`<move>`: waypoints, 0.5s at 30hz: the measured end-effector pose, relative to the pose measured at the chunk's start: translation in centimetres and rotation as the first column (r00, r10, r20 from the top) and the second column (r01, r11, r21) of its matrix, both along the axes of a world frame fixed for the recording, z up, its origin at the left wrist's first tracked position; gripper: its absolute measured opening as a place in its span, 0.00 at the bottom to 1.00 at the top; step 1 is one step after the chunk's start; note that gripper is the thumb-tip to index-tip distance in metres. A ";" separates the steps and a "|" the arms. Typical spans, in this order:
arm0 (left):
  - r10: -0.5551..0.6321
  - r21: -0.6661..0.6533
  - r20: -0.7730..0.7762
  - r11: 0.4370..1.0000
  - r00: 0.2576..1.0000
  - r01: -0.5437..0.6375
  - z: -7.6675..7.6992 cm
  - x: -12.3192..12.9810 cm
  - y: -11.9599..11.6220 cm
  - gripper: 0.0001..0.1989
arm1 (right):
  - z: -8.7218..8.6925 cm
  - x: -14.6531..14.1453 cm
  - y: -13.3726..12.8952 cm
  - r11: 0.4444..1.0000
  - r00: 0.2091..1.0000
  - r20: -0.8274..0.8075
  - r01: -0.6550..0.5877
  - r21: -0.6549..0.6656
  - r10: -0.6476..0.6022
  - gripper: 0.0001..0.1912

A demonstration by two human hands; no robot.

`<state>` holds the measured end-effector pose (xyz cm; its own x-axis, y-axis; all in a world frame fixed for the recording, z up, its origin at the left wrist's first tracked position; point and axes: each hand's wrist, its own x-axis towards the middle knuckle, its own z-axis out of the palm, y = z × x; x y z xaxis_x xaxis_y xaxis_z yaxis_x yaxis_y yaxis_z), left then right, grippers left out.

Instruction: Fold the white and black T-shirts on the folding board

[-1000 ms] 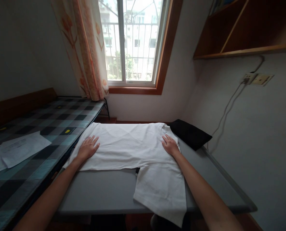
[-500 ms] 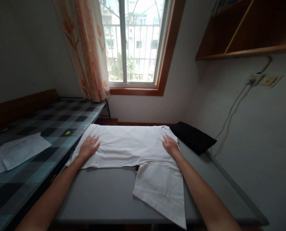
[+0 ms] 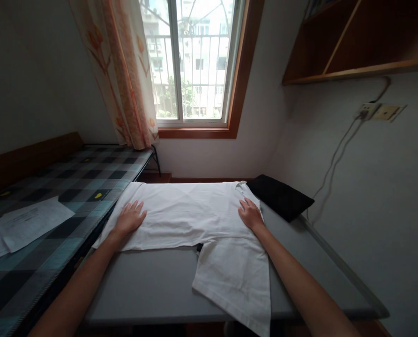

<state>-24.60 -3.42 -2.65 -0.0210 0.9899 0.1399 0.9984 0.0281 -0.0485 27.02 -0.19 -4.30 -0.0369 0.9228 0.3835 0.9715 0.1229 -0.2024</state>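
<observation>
A white T-shirt (image 3: 188, 210) lies folded lengthwise across the grey table (image 3: 153, 285), its collar at the right. One sleeve spreads toward me and hangs over the table's front edge. My left hand (image 3: 130, 217) rests flat on the hem end of the shirt with fingers stretched out. Near the collar, my right hand (image 3: 250, 214) lies palm down on the cloth, fingers extended. Neither hand grips the fabric. A small dark patch shows under the shirt beside the sleeve; what it is I cannot tell.
Beyond the collar lies a flat black item (image 3: 282, 196) on the table. At left is a bed with a checked mattress (image 3: 114, 171) and paper sheets (image 3: 36, 224). A cable (image 3: 330, 171) runs down the right wall from a socket, below a wooden shelf (image 3: 363, 70).
The view has shifted slightly. My left hand and the shirt's near hem edge sit a little closer to me; my right hand stays by the collar.
</observation>
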 end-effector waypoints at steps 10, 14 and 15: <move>-0.465 0.024 0.276 0.878 0.841 0.477 0.5 13.0 1.3 0.24 | 0.3 2.2 -2.7 0.990 0.990 -0.044 -0.133 -0.044 0.131 0.19; -0.542 0.068 0.338 0.830 0.770 0.554 0.3 15.5 0.6 0.22 | 0.2 3.5 -3.9 0.986 0.990 -0.024 -0.144 -0.080 0.142 0.22; -0.551 0.075 0.352 0.823 0.757 0.563 0.3 15.9 0.2 0.22 | 0.1 3.6 -4.1 0.988 0.991 -0.024 -0.137 -0.077 0.135 0.23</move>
<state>-8.73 -3.19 -2.32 0.4955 0.8458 0.1975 0.7877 -0.5334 0.3082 30.65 -4.27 -4.23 -0.1576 0.9370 0.3116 0.9428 0.2366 -0.2347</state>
